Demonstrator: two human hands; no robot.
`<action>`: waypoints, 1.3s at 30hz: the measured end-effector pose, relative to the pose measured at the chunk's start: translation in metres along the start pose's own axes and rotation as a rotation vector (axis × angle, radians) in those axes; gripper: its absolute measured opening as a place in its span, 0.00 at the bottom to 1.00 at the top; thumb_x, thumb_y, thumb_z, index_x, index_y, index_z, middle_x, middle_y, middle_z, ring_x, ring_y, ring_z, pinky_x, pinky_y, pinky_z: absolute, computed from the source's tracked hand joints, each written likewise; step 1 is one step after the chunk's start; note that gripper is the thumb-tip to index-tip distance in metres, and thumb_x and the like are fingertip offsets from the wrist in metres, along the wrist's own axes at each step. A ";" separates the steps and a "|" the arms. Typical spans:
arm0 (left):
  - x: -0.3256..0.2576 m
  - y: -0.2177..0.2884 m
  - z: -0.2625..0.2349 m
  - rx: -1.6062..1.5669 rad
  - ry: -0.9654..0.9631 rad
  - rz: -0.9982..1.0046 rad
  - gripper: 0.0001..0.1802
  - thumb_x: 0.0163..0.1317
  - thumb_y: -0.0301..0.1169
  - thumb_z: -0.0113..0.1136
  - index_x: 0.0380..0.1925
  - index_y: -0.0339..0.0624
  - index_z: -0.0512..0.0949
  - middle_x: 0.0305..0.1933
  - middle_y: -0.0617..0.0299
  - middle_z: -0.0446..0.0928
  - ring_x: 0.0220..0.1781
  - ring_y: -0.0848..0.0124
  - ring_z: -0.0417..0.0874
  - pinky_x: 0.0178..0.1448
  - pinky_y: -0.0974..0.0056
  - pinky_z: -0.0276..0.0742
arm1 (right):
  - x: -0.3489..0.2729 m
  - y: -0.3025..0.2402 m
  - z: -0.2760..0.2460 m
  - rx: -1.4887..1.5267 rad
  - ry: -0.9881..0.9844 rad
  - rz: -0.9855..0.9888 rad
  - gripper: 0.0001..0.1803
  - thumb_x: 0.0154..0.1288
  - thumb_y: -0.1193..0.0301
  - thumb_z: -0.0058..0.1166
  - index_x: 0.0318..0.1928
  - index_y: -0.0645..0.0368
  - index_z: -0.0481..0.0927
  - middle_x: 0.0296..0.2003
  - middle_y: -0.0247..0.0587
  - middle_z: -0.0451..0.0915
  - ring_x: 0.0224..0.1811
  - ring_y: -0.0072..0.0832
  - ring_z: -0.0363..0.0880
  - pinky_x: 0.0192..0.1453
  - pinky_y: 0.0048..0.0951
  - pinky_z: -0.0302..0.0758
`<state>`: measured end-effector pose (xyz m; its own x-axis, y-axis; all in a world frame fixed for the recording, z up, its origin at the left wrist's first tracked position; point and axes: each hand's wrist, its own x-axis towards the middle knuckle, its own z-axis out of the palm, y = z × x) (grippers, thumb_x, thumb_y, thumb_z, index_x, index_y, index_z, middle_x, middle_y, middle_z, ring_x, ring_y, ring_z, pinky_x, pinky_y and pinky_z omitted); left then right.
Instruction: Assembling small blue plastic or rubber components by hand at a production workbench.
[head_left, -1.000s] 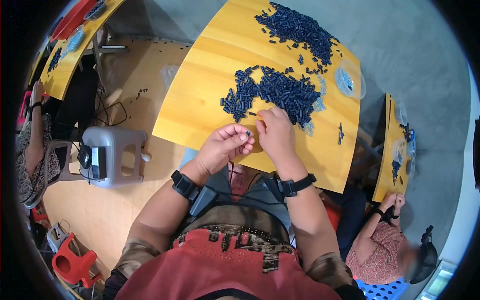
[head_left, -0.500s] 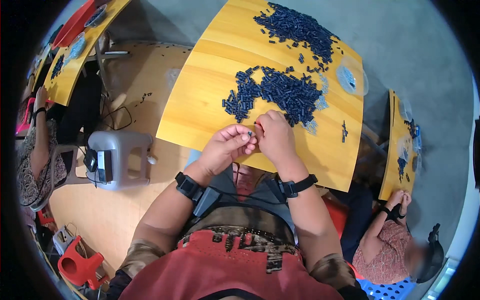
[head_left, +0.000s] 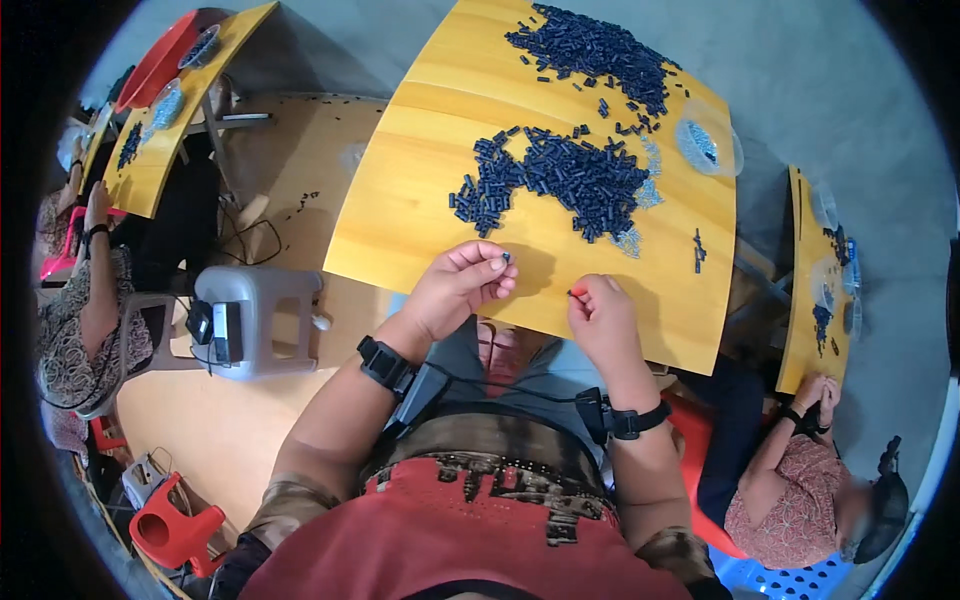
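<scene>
My left hand (head_left: 462,284) pinches a small dark cylindrical piece (head_left: 506,257) between thumb and forefinger, just above the table's near edge. To its right, apart from it, my right hand (head_left: 603,315) is closed at the fingertips on a tiny dark bit (head_left: 571,293), too small to name. Beyond both hands lies a heap of short dark blue cylindrical parts (head_left: 585,185). Small silvery pieces (head_left: 648,190) are scattered along the heap's right side.
A second heap of dark parts (head_left: 600,55) covers the far end of the yellow wooden table (head_left: 400,190). A clear tub (head_left: 700,146) with silvery pieces stands at its right edge. Co-workers sit at tables left and right. A grey stool (head_left: 255,325) is at left.
My right hand has drawn away from my left, moving right and nearer to me. My left hand stays about where it was, still pinching the dark piece.
</scene>
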<state>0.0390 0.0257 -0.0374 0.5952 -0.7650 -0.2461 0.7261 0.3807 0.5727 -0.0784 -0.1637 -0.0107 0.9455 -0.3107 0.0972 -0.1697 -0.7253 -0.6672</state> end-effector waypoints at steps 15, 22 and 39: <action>-0.028 -0.013 0.042 0.241 0.037 -0.121 0.06 0.62 0.26 0.57 0.39 0.39 0.78 0.36 0.59 0.80 0.36 0.72 0.81 0.43 0.68 0.77 | -0.006 -0.023 -0.030 0.846 -0.108 0.243 0.08 0.59 0.78 0.58 0.40 0.65 0.79 0.30 0.32 0.79 0.29 0.15 0.76 0.31 0.18 0.72; -0.036 -0.014 0.058 0.408 0.017 -0.087 0.07 0.60 0.26 0.60 0.38 0.37 0.79 0.33 0.60 0.81 0.34 0.74 0.81 0.40 0.70 0.78 | -0.024 -0.034 -0.035 0.948 -0.082 0.227 0.08 0.60 0.79 0.56 0.42 0.64 0.80 0.28 0.33 0.79 0.26 0.15 0.75 0.30 0.16 0.72; -0.046 -0.017 0.061 0.368 -0.008 -0.106 0.09 0.60 0.30 0.61 0.36 0.36 0.78 0.28 0.64 0.78 0.23 0.82 0.73 0.22 0.76 0.68 | -0.035 -0.040 -0.026 0.840 -0.020 0.072 0.08 0.59 0.81 0.57 0.40 0.63 0.82 0.35 0.35 0.78 0.29 0.16 0.74 0.31 0.16 0.71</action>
<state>-0.0218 0.0227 0.0112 0.5196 -0.7949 -0.3134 0.6101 0.0884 0.7874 -0.1125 -0.1397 0.0319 0.9465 -0.3216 0.0257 0.0260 -0.0036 -0.9997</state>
